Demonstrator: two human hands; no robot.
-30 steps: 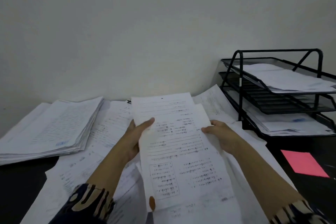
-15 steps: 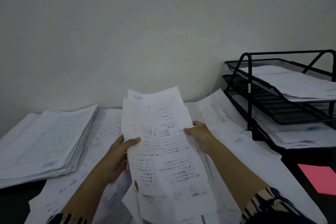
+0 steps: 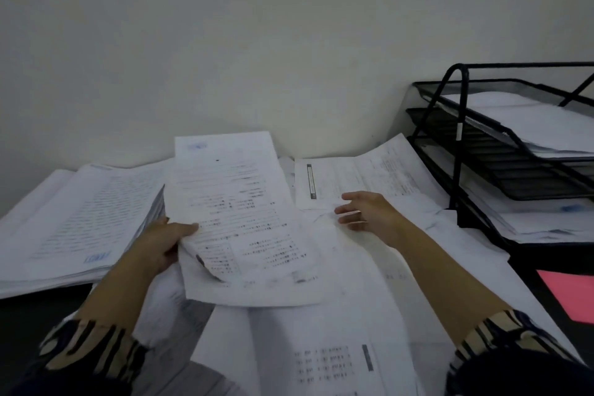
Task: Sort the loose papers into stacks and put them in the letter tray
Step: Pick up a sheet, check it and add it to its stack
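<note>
- My left hand [image 3: 162, 243] – its fingers pinch the white printed paper sheets [image 3: 238, 219].
- My right hand [image 3: 364, 210] – fingers spread loose, holding nothing, above loose white papers [image 3: 334, 183].

The light is dim and flat, with a cool grey cast and no glare. The wall [image 3: 289, 26] darkens toward the upper corners. Soft shadow gathers under the thick paper stack [image 3: 80, 222] (its print is unreadable). Motion blur smears the right hand [image 3: 366, 212]. The letter tray [image 3: 456, 138] bows with wide-angle distortion.
</note>
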